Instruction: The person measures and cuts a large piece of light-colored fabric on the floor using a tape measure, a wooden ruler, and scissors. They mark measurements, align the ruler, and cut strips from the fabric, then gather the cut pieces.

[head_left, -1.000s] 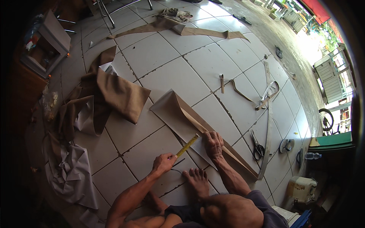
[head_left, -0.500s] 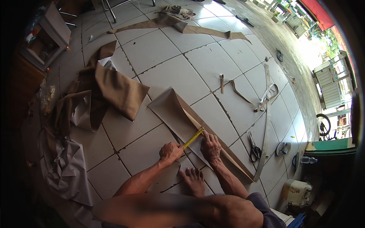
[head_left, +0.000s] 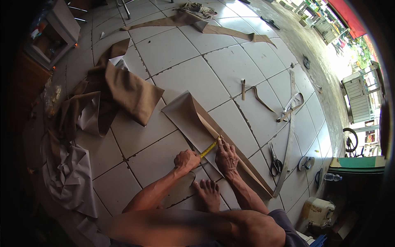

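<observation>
A yellow tape measure point(head_left: 208, 150) stretches a short way across a folded strip of brown material point(head_left: 182, 107) with a pale underside, lying on the tiles. My left hand point(head_left: 187, 160) is closed around the tape's near-left end; any case is hidden in the fist. At the strip's inner fold, my right hand point(head_left: 227, 158) grips the other end of the tape between thumb and index finger. Its remaining fingers are curled and rest on the strip. My bare foot point(head_left: 207, 194) is on the floor between the two forearms.
Crumpled brown sheeting point(head_left: 133, 92) lies to the left. On the right are scissors point(head_left: 275, 160), a long flat strip point(head_left: 289, 136), a tape roll point(head_left: 306, 163) and a plastic bottle point(head_left: 333, 177). A long brown offcut point(head_left: 230, 32) lies at the far side, and a jerrycan point(head_left: 319, 210) stands lower right.
The whole view has shifted slightly. Both hands keep the same hold on the tape measure across the strip.
</observation>
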`<act>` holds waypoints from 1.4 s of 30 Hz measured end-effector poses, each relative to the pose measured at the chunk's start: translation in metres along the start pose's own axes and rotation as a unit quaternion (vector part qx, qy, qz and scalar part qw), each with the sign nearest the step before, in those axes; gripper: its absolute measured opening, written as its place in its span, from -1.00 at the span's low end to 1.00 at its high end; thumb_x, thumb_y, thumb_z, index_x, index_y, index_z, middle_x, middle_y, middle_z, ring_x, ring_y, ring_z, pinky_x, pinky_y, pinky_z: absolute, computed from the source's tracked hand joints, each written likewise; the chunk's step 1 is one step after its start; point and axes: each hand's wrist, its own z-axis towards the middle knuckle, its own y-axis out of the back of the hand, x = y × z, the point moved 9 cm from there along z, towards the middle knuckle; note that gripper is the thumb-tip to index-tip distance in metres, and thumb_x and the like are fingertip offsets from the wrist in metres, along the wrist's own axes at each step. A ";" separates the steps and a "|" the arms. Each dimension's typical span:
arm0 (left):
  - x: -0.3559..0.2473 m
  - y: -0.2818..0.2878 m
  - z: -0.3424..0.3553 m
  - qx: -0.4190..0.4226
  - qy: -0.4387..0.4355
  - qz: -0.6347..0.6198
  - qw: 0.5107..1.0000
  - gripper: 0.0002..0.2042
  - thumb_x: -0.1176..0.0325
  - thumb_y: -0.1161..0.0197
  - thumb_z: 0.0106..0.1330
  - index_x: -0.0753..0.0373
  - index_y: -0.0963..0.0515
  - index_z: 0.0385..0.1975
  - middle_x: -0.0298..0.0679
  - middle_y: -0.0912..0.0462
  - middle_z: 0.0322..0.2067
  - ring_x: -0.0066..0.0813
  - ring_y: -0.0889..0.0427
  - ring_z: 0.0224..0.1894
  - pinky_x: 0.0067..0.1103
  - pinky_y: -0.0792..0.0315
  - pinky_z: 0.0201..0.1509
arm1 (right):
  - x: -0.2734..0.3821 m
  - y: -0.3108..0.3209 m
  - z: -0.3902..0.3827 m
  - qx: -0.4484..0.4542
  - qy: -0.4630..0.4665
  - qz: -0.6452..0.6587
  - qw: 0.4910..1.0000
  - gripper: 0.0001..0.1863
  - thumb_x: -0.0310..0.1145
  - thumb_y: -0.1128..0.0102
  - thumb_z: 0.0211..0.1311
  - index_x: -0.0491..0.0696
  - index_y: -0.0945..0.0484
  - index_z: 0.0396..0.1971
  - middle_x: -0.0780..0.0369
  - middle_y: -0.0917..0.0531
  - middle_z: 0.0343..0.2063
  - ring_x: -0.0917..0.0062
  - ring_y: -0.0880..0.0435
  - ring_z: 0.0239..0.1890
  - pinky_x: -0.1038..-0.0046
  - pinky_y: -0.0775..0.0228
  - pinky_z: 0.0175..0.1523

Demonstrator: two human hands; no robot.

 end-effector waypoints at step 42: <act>0.073 -0.024 0.002 0.040 -0.100 -0.488 0.866 -0.64 0.10 -0.24 0.45 0.34 -0.74 -0.25 -0.31 -0.69 -0.45 -0.50 -0.69 -0.48 -0.55 -0.58 -0.36 | -0.001 0.024 -0.019 -0.047 0.005 0.029 0.998 -0.30 -0.32 -0.28 0.23 -0.02 -0.34 0.40 0.02 -0.39 0.33 0.14 -0.32 0.41 -0.09 -0.02 0.47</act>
